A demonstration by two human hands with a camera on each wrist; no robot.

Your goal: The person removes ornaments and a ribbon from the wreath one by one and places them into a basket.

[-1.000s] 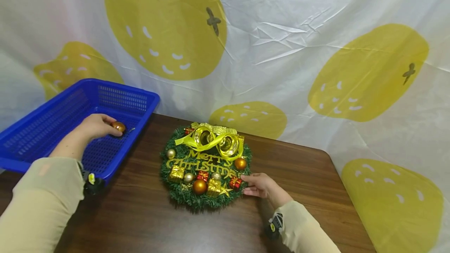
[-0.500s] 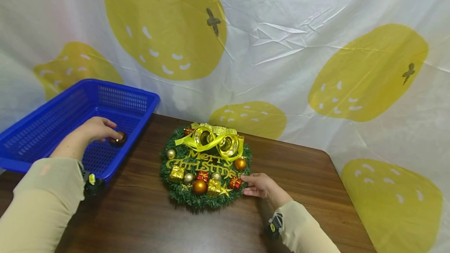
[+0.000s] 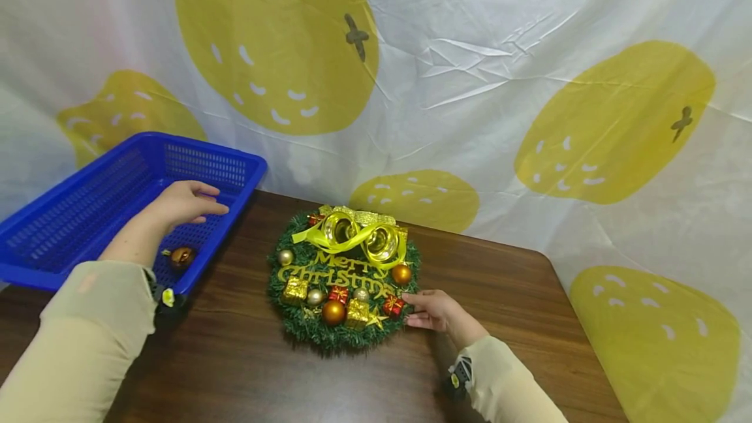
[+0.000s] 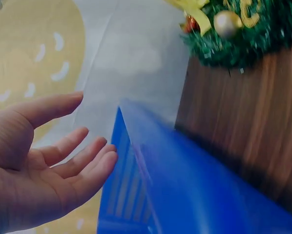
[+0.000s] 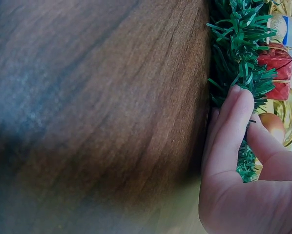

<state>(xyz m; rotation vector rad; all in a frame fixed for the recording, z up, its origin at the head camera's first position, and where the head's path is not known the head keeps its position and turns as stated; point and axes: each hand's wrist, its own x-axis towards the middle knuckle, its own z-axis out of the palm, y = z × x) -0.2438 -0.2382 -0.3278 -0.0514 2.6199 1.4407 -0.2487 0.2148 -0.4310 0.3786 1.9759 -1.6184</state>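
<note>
My left hand (image 3: 187,203) is over the blue basket (image 3: 247,178), fingers loosely extended and holding nothing. In the left wrist view that hand (image 4: 53,165) appears palm up beside the basket rim (image 4: 185,180). Below it, a shiny copper-brown bauble (image 3: 183,257) lies on the basket floor near the right wall. A green Christmas wreath (image 3: 329,338) with gold lettering, bells, baubles and small gift boxes lies on the table. My right hand (image 3: 437,311) pinches the wreath's right edge, thumb on one side and fingers on the other, as the right wrist view shows beside a red gift box (image 5: 277,68).
The brown wooden table (image 3: 499,279) carries the wreath in the middle and the basket at the left. A white curtain (image 3: 446,116) printed with yellow fruit hangs behind and to the right.
My left hand has let go of the bauble and risen to the right. The bauble now sits nearer the basket's front right. My right hand and the wreath stay put.
</note>
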